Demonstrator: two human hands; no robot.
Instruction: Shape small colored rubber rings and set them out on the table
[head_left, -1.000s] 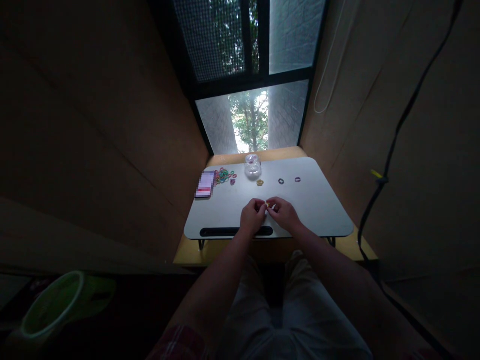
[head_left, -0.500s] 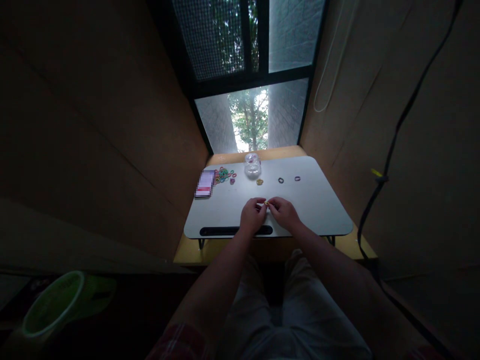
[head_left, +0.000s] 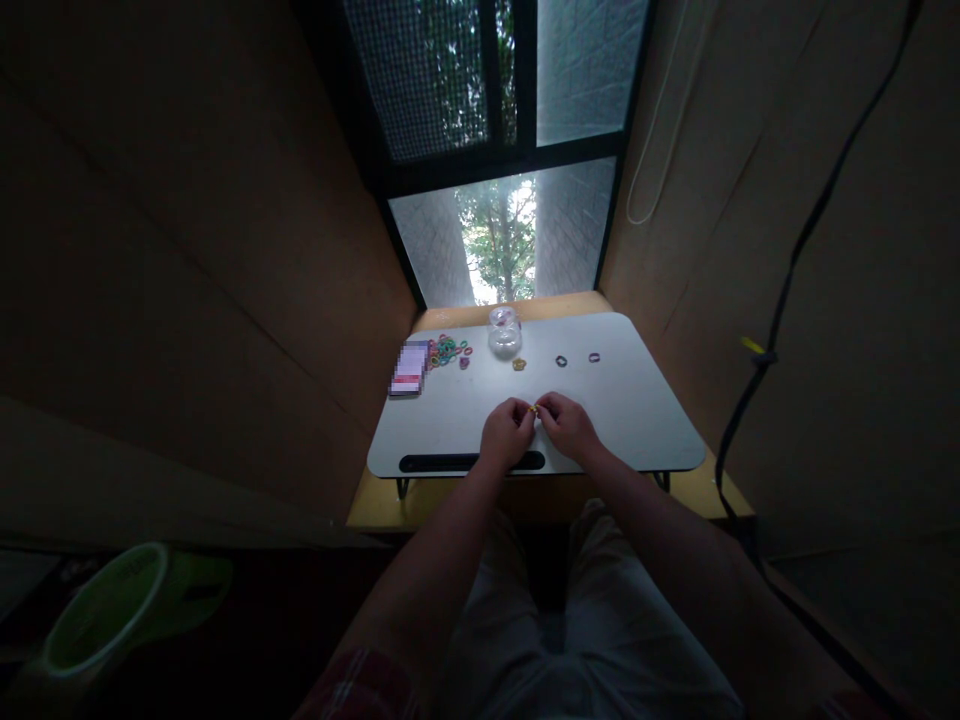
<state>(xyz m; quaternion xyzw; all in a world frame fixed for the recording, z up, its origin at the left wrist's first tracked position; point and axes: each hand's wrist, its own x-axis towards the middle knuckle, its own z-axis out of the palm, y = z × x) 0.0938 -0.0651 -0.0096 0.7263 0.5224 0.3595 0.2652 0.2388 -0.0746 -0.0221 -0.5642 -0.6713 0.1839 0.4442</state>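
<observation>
Over the middle of the white lap table [head_left: 637, 420], my left hand [head_left: 508, 432] and my right hand [head_left: 568, 424] meet at the fingertips. Both pinch one small yellow hair tie [head_left: 533, 408], mostly covered by the fingers. Beyond the hands lie a yellow hair tie bundle [head_left: 519, 365], a dark hair tie [head_left: 562, 361] and a purplish hair tie [head_left: 594, 357]. A heap of mixed-colour hair ties [head_left: 448, 349] is at the back left, with a small purple bundle [head_left: 464, 363] beside it.
A clear plastic jar [head_left: 505, 333] stands at the table's back. At the left edge lies a phone [head_left: 409, 368] with its screen lit. A black slot [head_left: 442, 463] runs along the front edge. A green basket [head_left: 109, 610] is low at left; a dark strap [head_left: 787, 290] hangs at right.
My fingers have shifted slightly around the yellow hair tie, the left fingers curling in more. Everything on the table stays in place.
</observation>
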